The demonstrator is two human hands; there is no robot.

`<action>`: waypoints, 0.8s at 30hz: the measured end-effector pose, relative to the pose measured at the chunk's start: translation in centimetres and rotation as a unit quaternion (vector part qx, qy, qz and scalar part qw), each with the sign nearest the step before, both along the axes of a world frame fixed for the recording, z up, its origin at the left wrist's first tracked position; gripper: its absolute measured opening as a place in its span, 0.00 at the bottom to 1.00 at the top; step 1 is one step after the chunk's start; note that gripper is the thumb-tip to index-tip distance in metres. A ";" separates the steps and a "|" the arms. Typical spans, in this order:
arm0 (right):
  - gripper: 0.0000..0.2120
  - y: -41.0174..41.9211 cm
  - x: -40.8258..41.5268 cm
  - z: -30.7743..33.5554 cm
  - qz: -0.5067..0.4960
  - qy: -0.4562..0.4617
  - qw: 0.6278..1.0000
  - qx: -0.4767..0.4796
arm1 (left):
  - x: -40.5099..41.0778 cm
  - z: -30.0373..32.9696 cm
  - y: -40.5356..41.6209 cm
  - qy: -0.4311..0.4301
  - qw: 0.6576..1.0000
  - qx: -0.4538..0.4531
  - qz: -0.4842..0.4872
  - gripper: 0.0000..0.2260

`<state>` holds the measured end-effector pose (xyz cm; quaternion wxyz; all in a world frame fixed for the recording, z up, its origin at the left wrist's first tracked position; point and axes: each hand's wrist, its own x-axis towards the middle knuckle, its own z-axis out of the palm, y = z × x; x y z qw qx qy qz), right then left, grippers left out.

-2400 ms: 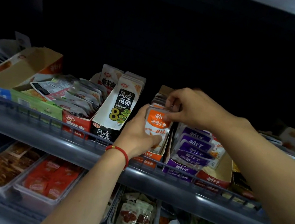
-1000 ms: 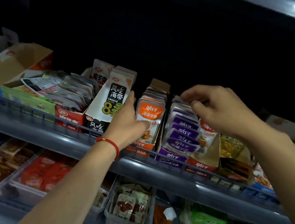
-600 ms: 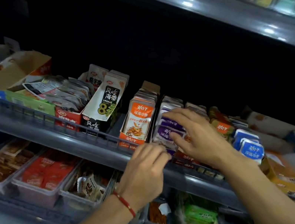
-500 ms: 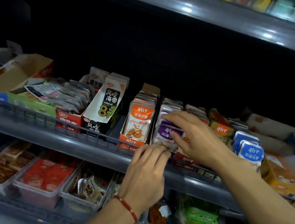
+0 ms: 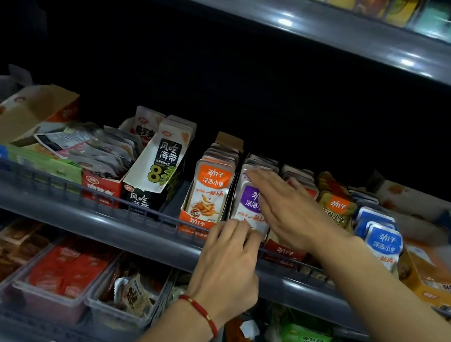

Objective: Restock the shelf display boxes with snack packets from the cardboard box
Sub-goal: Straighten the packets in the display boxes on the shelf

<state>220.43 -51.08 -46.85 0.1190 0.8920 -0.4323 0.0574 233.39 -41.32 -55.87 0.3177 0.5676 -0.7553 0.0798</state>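
On the middle shelf stand display boxes of snack packets. A row of orange packets (image 5: 209, 190) fills one box, and beside it on the right stands a row of purple packets (image 5: 250, 202). My right hand (image 5: 286, 208) lies flat against the front purple packet, fingers stretched out. My left hand (image 5: 228, 264), with a red bracelet at the wrist, reaches up from below; its fingertips touch the lower edge of the purple box at the shelf rail (image 5: 151, 215). Neither hand holds a packet. The cardboard supply box is out of view.
Left of the orange row stand a black-and-white seaweed box (image 5: 158, 171) and a red box (image 5: 100, 188) of grey packets. Blue packets (image 5: 382, 242) and a yellow box (image 5: 435, 280) sit at the right. Clear tubs (image 5: 54, 297) of snacks fill the lower shelf.
My left hand let go of the orange packets and dropped to the shelf rail. My right hand moved from the orange row onto the purple row and now presses its front flat.
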 end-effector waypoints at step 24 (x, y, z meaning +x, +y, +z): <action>0.16 -1.9 2.2 5.1 -0.130 -0.262 0.954 0.069 | 0.1 0.7 1.1 0.078 0.996 0.051 -0.009 0.30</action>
